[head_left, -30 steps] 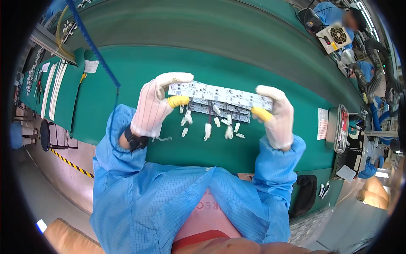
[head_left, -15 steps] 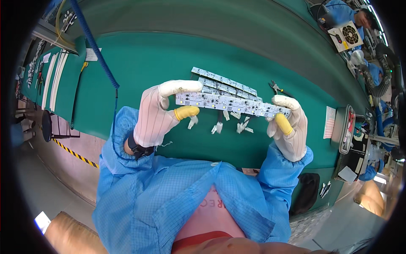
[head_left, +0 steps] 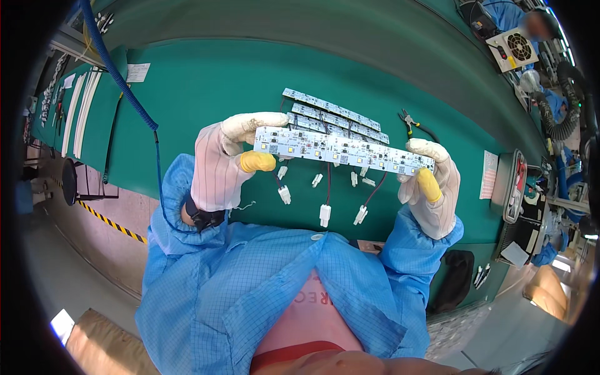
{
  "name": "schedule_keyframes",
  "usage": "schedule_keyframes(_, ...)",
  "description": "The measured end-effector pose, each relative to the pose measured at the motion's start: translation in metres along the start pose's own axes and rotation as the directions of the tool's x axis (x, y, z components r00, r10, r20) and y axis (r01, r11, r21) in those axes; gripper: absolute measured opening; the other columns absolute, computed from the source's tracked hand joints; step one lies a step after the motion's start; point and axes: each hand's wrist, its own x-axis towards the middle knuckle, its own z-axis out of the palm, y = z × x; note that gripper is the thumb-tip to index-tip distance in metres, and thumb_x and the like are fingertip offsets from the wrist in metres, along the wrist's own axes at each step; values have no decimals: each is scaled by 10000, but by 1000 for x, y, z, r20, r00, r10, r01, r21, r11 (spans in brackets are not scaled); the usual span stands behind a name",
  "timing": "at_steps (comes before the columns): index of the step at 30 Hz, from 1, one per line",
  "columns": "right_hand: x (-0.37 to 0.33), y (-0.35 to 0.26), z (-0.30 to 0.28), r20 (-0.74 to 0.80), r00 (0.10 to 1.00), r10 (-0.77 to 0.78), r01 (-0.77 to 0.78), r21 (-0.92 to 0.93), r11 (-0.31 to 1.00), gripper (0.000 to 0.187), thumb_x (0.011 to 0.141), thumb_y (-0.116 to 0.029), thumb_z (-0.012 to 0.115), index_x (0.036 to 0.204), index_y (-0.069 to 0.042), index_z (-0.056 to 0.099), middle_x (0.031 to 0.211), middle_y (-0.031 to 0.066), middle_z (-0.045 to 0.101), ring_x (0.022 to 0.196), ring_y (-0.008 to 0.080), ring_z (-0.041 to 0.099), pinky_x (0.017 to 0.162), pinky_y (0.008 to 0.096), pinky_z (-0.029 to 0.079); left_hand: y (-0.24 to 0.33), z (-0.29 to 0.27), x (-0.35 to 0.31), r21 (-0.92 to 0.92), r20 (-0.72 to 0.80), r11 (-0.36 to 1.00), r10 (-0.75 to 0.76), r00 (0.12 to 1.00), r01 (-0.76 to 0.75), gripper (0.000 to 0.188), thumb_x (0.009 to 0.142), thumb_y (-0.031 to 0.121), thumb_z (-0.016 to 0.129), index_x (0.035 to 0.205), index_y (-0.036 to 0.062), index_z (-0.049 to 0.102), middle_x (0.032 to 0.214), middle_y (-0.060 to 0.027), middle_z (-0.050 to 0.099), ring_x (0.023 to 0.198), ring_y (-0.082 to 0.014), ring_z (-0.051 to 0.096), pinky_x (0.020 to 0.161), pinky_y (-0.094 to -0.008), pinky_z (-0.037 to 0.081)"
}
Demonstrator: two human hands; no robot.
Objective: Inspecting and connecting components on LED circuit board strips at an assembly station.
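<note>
Between my two gloved hands I hold up a long white LED circuit board strip (head_left: 344,152) by its ends, its component side facing me. My left hand (head_left: 231,156) pinches the left end, with a yellow-covered thumb in front and fingers behind. At the right end my right hand (head_left: 431,178) grips in the same way. Below the strip hang wires with white plug connectors (head_left: 325,215). Just beyond it, more LED strips (head_left: 331,109) lie side by side on the green mat, partly hidden by the held one. A blue coiled cord (head_left: 119,78) runs to my left wristband.
Pliers (head_left: 409,123) lie beyond my right hand. At the right are a printed sheet (head_left: 489,176) and a metal tray (head_left: 514,187). Long white strips (head_left: 81,112) and a black cable (head_left: 113,137) lie at the left. Another person in blue (head_left: 503,12) is at the far right.
The held strip has turned flatter toward me and its left end has shifted slightly left with my left hand. Its dangling connectors now hang lower and more spread out.
</note>
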Motion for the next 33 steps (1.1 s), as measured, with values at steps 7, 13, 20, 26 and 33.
schedule_keyframes(7,-4,-3,0,8,999,-41,42,-144,989,524,851,-352,715,1181,15,538,754,92,626,530,78,537,443,173,377,3,3,-2,-153,-30,985,-85,996,79,593,769,282,763,1232,-38,577,1048,-108,693,932,-132,653,845,-268,524)
schedule_keyframes(13,12,18,-22,67,940,-334,335,-361,870,631,894,-422,642,1333,-10,453,1074,180,627,955,268,652,831,398,536,-1,8,-3,-184,-93,980,-100,991,82,562,784,260,753,1234,-26,576,1073,-116,688,974,-150,649,886,-272,511)
schedule_keyframes(20,23,90,-128,-69,988,-138,-105,-957,-271,942,723,-449,766,1465,-99,303,1416,130,408,1316,308,398,1065,512,309,-6,12,-8,-213,-45,974,-84,995,72,480,826,176,719,1243,-14,577,1110,-125,675,977,-162,650,891,-287,515)
schedule_keyframes(26,21,90,-123,-26,955,-294,-67,-990,-128,1023,608,-360,846,1449,-105,322,1431,127,386,1301,335,389,1003,484,344,-16,21,-3,-225,104,955,-171,980,191,405,854,62,683,1241,-6,585,1097,-107,685,940,-126,641,806,-258,539)
schedule_keyframes(33,33,89,-92,3,965,-262,25,-996,80,589,788,-114,729,1327,-133,493,1189,127,527,1070,332,542,879,408,458,-39,36,-2,587,272,804,-85,959,-95,383,768,180,736,1140,150,652,764,-109,636,657,-280,610,615,-344,477)
